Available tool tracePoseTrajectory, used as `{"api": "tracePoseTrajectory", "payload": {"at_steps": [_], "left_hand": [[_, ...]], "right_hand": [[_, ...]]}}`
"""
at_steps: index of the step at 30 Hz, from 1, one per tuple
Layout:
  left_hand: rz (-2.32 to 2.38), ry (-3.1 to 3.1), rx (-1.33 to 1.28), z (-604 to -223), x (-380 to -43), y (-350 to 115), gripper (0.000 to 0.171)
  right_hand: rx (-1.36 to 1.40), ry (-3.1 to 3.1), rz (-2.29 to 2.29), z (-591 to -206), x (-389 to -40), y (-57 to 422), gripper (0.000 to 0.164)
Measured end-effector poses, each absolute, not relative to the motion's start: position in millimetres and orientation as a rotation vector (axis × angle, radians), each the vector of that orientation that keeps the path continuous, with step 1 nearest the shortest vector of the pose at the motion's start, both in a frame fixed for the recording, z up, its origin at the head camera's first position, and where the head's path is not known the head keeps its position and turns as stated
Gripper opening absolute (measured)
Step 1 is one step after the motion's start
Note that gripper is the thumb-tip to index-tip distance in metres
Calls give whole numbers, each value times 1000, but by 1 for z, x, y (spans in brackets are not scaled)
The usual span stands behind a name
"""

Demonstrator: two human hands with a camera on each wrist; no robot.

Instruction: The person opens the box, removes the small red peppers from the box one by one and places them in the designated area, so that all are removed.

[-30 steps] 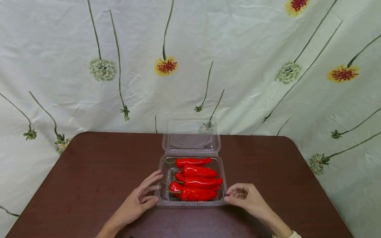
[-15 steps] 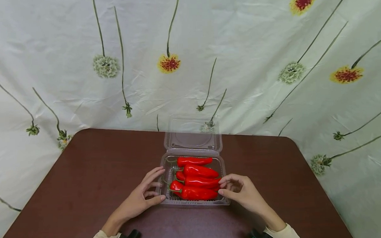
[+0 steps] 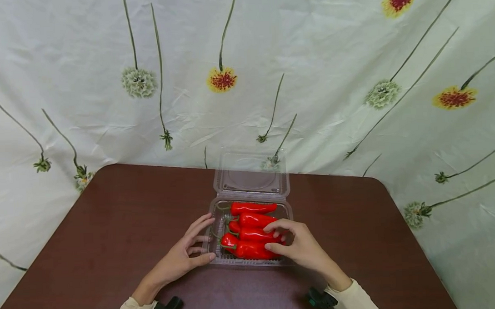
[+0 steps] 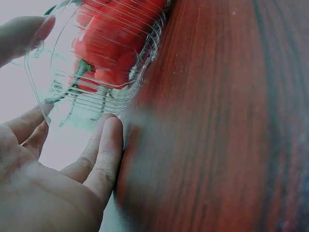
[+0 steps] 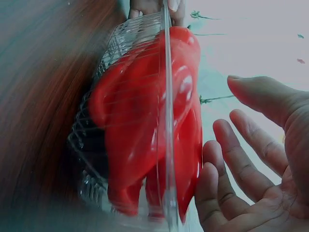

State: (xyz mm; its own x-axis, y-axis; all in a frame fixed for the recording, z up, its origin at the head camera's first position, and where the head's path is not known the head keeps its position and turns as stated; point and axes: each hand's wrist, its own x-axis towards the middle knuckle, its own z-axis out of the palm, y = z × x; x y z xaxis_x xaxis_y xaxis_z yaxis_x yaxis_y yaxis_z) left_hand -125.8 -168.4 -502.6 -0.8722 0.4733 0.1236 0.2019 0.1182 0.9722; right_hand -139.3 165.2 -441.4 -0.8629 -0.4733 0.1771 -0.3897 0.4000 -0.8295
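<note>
Several glossy red peppers with green stems, such as the front one [image 3: 251, 250], lie in a clear plastic clamshell box [image 3: 255, 263]. Its hinged lid [image 3: 251, 185] stands raised at the back. My left hand [image 3: 181, 257] is spread along the box's left side, thumb at the front corner and fingertips close to the wall and rim. My right hand [image 3: 301, 246] hovers over the right end of the peppers, thumb and fingers apart. In the right wrist view, the fingers [image 5: 231, 140] of that hand are beside the peppers' upper surface, with nothing between thumb and fingers.
The box sits on a dark reddish-brown table [image 3: 151, 208] with rounded far corners. Behind it hangs a pale cloth [image 3: 318, 79] printed with flowers. Black wrist straps [image 3: 167, 308] and light sleeves [image 3: 352, 298] show at the near edge.
My right hand has moved left from the box's front right corner to over the peppers. My left thumb has shifted slightly inward over the rim; the peppers and box have not visibly moved.
</note>
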Motion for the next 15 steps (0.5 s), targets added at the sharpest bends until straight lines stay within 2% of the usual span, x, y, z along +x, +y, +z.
{"api": "tracePoseTrajectory", "payload": {"at_steps": [15], "left_hand": [[1839,2152,652,-501,-126,-168,79]], "right_hand": [[-1029,2637,-1251,-438,-143,134,35]]}}
